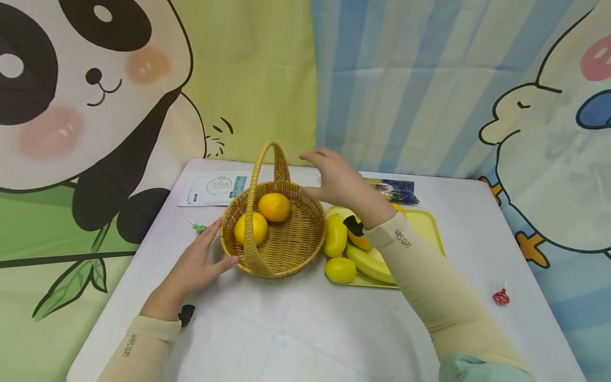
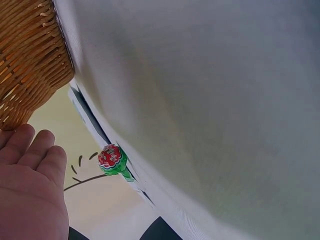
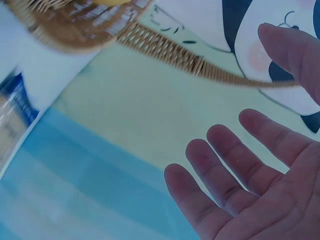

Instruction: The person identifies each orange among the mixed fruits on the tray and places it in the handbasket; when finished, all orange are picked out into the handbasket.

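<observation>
A woven basket (image 1: pixel 293 246) with a tall arched handle (image 1: pixel 253 212) stands on the white table. Inside it lie two round orange-yellow fruits (image 1: pixel 274 207). My left hand (image 1: pixel 194 269) rests against the basket's left side, thumb at the front rim; its fingers (image 2: pixel 37 150) look straight in the left wrist view. Over the basket's back right rim, my right hand (image 1: pixel 341 183) hovers with fingers spread and nothing held. In the right wrist view its fingers (image 3: pixel 235 165) are apart from the basket handle (image 3: pixel 175 55).
Right of the basket is a yellow tray (image 1: pixel 434 233) with a banana (image 1: pixel 367 265), a yellow mango-like fruit (image 1: pixel 335 236), a lemon (image 1: pixel 340 270) and orange fruit, partly hidden by my right arm. Behind lie a white packet (image 1: pixel 205 191) and a dark blue packet (image 1: pixel 404 191). Lollipops (image 1: pixel 501 297) lie at both sides.
</observation>
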`<state>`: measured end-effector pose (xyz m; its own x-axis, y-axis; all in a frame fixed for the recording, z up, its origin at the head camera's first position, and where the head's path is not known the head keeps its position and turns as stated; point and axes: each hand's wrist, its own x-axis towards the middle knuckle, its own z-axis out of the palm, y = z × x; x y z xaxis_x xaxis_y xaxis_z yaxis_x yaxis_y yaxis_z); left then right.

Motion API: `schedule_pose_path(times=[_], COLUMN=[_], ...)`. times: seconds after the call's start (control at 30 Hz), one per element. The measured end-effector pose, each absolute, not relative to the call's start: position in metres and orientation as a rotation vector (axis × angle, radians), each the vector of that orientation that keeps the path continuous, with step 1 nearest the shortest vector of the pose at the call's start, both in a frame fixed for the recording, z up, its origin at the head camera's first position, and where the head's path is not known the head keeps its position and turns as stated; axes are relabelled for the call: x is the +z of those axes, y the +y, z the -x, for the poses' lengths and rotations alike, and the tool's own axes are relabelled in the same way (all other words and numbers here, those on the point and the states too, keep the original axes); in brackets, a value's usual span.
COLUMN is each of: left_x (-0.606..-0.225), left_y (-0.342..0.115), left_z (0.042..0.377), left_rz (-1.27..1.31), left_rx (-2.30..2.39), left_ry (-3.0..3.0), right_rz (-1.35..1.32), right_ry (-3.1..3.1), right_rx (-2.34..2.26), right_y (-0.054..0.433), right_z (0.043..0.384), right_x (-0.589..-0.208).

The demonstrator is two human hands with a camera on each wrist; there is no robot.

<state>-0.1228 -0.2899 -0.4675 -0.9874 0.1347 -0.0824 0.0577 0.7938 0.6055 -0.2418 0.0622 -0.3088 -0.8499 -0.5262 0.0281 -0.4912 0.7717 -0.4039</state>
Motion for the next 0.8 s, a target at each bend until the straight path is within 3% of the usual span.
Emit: schedule_pose_path(times=[0.8], left_x=[-0.464], left_y=[-0.290], left_z=[0.122], left_rz=[-0.144], left_rx=[0.947], left_ry=[2.840], right_rz=[0.403], right_ry=[2.912], right_rx=[-0.613], right_y=[0.170], right_z=[0.251], right_x=[-0.340])
